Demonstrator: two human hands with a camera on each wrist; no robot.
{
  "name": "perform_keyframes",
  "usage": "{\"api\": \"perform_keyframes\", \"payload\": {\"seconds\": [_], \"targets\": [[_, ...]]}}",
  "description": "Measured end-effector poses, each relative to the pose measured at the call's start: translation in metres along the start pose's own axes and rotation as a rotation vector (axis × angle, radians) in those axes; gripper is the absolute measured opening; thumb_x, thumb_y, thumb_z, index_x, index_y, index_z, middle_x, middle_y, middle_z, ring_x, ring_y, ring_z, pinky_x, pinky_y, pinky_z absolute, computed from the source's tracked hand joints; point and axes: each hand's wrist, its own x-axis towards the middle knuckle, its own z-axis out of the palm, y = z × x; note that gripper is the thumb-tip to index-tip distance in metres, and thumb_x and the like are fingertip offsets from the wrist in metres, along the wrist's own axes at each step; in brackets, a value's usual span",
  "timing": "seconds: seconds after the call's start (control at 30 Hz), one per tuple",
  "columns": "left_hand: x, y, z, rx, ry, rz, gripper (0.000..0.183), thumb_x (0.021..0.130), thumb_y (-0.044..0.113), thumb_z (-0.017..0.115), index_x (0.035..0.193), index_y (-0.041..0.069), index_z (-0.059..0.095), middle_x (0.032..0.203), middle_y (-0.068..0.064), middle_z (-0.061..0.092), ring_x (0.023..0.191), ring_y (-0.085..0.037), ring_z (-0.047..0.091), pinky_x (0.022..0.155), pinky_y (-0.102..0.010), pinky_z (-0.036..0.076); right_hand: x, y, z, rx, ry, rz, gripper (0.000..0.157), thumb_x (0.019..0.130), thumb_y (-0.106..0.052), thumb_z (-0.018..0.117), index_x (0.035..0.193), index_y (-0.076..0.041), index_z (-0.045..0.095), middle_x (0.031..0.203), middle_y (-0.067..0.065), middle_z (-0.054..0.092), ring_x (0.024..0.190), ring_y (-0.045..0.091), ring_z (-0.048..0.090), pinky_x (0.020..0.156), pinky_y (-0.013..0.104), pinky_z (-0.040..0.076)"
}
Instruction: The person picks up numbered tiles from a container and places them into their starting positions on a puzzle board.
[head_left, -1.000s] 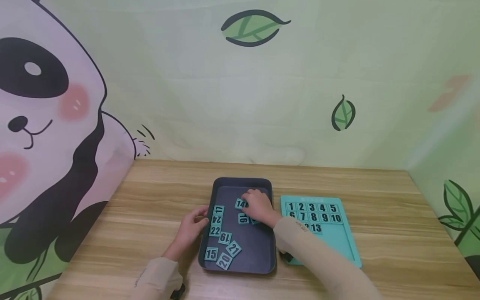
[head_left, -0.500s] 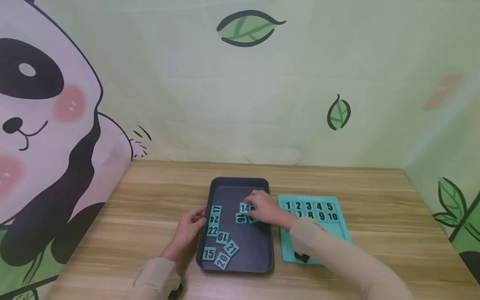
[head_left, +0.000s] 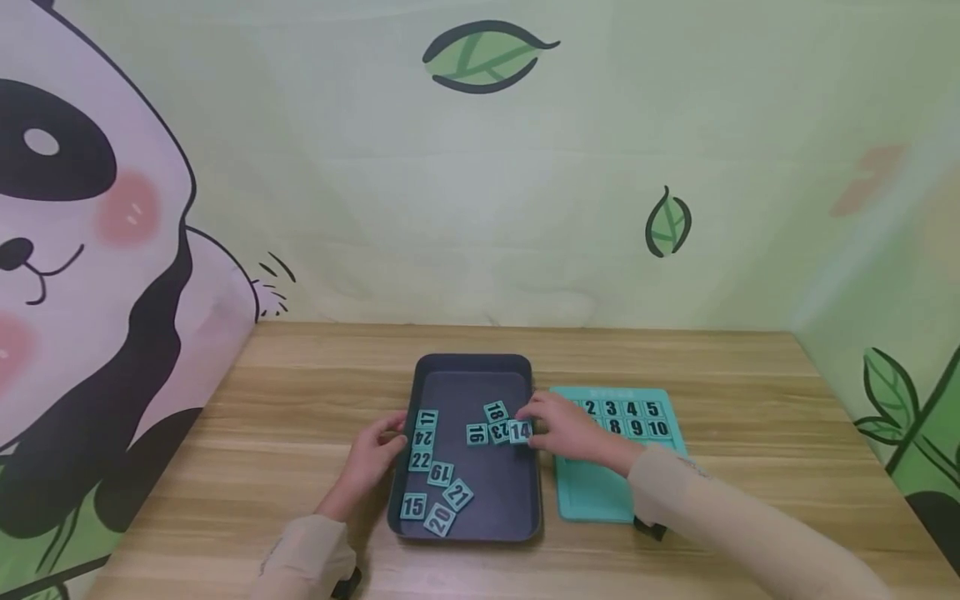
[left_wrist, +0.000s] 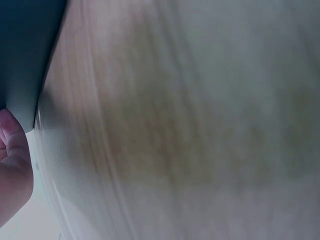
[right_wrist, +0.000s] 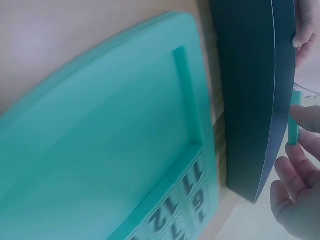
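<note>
My right hand [head_left: 558,429] pinches a number tile marked 14 [head_left: 519,432] between thumb and fingers near the right rim of the dark tray [head_left: 472,363]. Edge-on, the turquoise tile [right_wrist: 294,120] shows between the fingertips in the right wrist view. Beside it in the tray lie tiles 18 [head_left: 495,412], 23 [head_left: 498,431] and 16 [head_left: 476,434]. My left hand [head_left: 367,462] rests with relaxed fingers against the tray's left side. In the left wrist view its thumb [left_wrist: 12,130] is at the tray wall.
More tiles, such as 22 [head_left: 422,460] and 15 [head_left: 413,506], lie along the tray's left and front. Right of the tray is a turquoise number board [head_left: 592,496], its upper rows filled with tiles, partly under my right arm. A printed backdrop [head_left: 375,167] stands behind the wooden table [head_left: 300,367].
My right hand has drawn tile 14 rightward and slightly nearer, to the tray's right rim, uncovering tiles 18 and 23. My left hand stays at the tray's side; the view has shifted slightly.
</note>
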Motion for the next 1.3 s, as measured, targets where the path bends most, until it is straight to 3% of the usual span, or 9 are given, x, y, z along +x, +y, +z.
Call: {"api": "perform_keyframes", "payload": {"seconds": [0.3, 0.63, 0.97, 1.3], "targets": [[0.001, 0.001, 0.0, 0.013, -0.006, -0.014, 0.038, 0.087, 0.009, 0.047, 0.126, 0.009, 0.047, 0.119, -0.013, 0.051, 0.106, -0.028, 0.053, 0.082, -0.036, 0.049, -0.03, 0.027, -0.013, 0.002, 0.003, -0.026, 0.031, 0.073, -0.013, 0.067, 0.104, -0.01, 0.063, 0.093, -0.001, 0.056, 0.085, 0.016, 0.051, 0.07, 0.027, 0.044], [0.001, 0.002, 0.001, 0.012, -0.004, -0.021, 0.038, 0.087, 0.009, 0.047, 0.126, 0.009, 0.047, 0.119, -0.013, 0.051, 0.105, -0.027, 0.053, 0.082, -0.036, 0.049, -0.062, 0.062, -0.02, 0.057, 0.062, 0.075, 0.03, 0.074, -0.01, 0.066, 0.103, -0.008, 0.062, 0.096, 0.002, 0.057, 0.089, 0.018, 0.053, 0.073, 0.032, 0.047], [0.001, 0.0, 0.002, 0.011, -0.005, -0.02, 0.038, 0.088, 0.009, 0.047, 0.126, 0.01, 0.048, 0.118, -0.011, 0.05, 0.105, -0.026, 0.052, 0.082, -0.036, 0.049, -0.085, 0.092, -0.025, 0.083, 0.11, 0.086, 0.031, 0.071, 0.0, 0.063, 0.101, -0.001, 0.061, 0.096, 0.009, 0.055, 0.088, 0.024, 0.053, 0.074, 0.037, 0.049], [0.0, 0.0, 0.002, 0.016, 0.004, -0.015, 0.037, 0.087, 0.009, 0.047, 0.125, 0.01, 0.049, 0.117, -0.012, 0.051, 0.104, -0.027, 0.053, 0.081, -0.036, 0.049, -0.098, 0.109, -0.026, 0.008, 0.097, 0.178, 0.033, 0.07, -0.002, 0.063, 0.102, 0.0, 0.061, 0.1, 0.013, 0.057, 0.09, 0.027, 0.055, 0.076, 0.041, 0.049]]}}
